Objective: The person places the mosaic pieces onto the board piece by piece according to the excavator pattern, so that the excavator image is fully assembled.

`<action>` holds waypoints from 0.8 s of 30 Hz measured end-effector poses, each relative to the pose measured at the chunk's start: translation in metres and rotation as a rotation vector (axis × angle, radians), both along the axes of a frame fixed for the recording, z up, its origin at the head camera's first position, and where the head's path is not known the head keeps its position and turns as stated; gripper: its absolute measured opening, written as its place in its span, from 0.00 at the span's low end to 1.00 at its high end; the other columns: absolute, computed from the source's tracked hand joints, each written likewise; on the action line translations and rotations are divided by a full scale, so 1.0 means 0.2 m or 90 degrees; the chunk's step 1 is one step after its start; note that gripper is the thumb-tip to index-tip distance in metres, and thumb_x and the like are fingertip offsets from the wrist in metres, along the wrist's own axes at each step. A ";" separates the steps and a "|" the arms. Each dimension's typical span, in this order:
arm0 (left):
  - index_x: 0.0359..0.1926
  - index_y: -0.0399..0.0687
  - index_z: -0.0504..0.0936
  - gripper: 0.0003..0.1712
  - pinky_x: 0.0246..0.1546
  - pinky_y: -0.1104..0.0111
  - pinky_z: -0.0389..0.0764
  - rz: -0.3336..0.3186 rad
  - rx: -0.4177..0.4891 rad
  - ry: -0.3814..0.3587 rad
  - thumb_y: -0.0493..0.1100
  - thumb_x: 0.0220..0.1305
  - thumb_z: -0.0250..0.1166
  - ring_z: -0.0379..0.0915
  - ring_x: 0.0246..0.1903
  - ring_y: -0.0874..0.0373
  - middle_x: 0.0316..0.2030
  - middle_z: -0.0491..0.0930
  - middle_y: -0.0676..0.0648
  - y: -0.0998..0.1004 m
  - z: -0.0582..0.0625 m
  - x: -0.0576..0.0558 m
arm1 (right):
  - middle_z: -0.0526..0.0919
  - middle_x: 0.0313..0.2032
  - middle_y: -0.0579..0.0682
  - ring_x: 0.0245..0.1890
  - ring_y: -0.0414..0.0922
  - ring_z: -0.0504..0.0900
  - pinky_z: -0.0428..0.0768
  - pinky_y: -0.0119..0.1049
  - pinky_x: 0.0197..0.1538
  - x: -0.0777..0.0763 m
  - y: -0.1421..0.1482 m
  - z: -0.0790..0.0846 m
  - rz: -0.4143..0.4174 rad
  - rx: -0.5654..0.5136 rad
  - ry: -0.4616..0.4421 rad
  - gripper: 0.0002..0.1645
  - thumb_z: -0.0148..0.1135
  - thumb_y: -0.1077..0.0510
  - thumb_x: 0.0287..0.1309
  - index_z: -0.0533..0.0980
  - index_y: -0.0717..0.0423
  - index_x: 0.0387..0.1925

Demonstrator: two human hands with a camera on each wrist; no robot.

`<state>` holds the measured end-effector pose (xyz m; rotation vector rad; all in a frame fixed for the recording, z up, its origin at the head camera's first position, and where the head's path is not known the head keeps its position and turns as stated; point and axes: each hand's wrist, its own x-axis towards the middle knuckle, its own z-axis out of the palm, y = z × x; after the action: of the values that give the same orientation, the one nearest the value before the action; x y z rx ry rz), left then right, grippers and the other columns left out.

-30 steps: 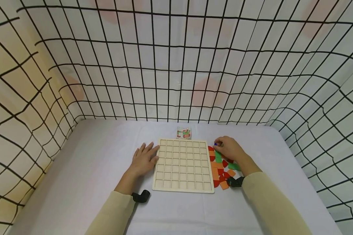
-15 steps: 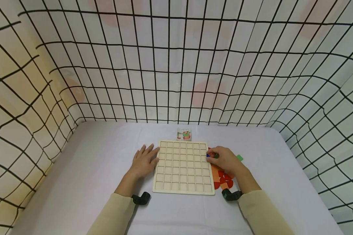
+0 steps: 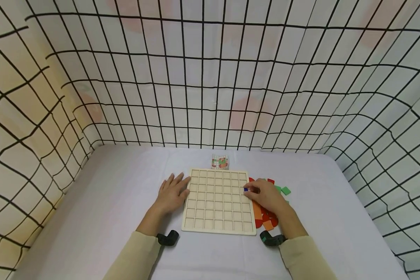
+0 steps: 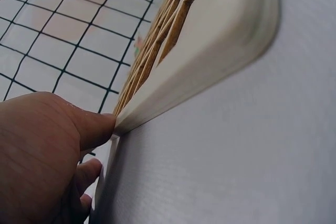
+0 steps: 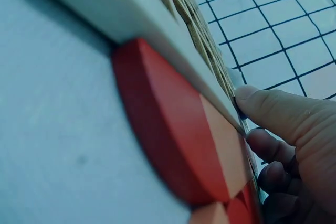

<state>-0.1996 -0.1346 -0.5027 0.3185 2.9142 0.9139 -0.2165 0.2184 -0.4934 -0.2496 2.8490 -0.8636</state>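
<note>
On the left side of the table [image 3: 126, 171], but well in from its left edge, the left hand [image 3: 170, 196] lies with its fingers spread out, holding nothing; its thumb touches the left side of the board [image 3: 217, 200]. A black thing [image 3: 168, 238] sits by that wrist. The board is pale and flat, with rows of little square boxes, and it lies around the middle of the table. Just behind it, nearer the table's back edge, is a small card [image 3: 220, 161] with a colored picture. At the board's right side, the right hand [image 3: 267, 196] pinches a tiny blue piece [image 3: 246, 189] between thumb and finger. Beside the board and partly under that hand are orange pieces [image 3: 258, 212] and red pieces [image 3: 274, 221]. A bit farther toward the table's right edge lies a green square [image 3: 286, 190].
</note>
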 end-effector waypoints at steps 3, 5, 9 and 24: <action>0.76 0.51 0.67 0.31 0.78 0.36 0.41 -0.001 0.001 0.002 0.49 0.76 0.55 0.40 0.80 0.34 0.79 0.58 0.40 0.00 0.00 0.00 | 0.77 0.37 0.47 0.41 0.46 0.73 0.71 0.38 0.43 0.01 0.00 0.00 -0.001 -0.011 0.009 0.20 0.70 0.47 0.62 0.85 0.46 0.54; 0.76 0.51 0.67 0.31 0.78 0.36 0.41 -0.001 0.001 0.004 0.49 0.76 0.55 0.40 0.80 0.34 0.79 0.58 0.40 0.00 0.00 0.00 | 0.77 0.37 0.47 0.41 0.46 0.73 0.71 0.38 0.43 0.01 0.00 0.00 0.000 -0.014 0.016 0.19 0.71 0.47 0.62 0.84 0.47 0.53; 0.76 0.51 0.67 0.31 0.77 0.36 0.41 -0.002 -0.001 0.004 0.49 0.76 0.55 0.40 0.80 0.34 0.79 0.58 0.40 0.00 0.00 0.00 | 0.76 0.37 0.47 0.41 0.45 0.72 0.71 0.38 0.43 0.01 0.01 -0.02 0.002 -0.022 0.026 0.20 0.71 0.48 0.62 0.84 0.47 0.54; 0.76 0.51 0.67 0.31 0.77 0.36 0.40 -0.001 -0.003 -0.002 0.49 0.76 0.55 0.39 0.80 0.34 0.79 0.57 0.40 0.00 0.00 0.00 | 0.77 0.37 0.47 0.41 0.45 0.73 0.72 0.38 0.44 0.01 0.00 -0.02 -0.013 -0.025 0.030 0.16 0.71 0.48 0.61 0.84 0.46 0.50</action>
<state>-0.2003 -0.1340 -0.5024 0.3186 2.9124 0.9064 -0.2146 0.2182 -0.4984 -0.2488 2.8853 -0.9304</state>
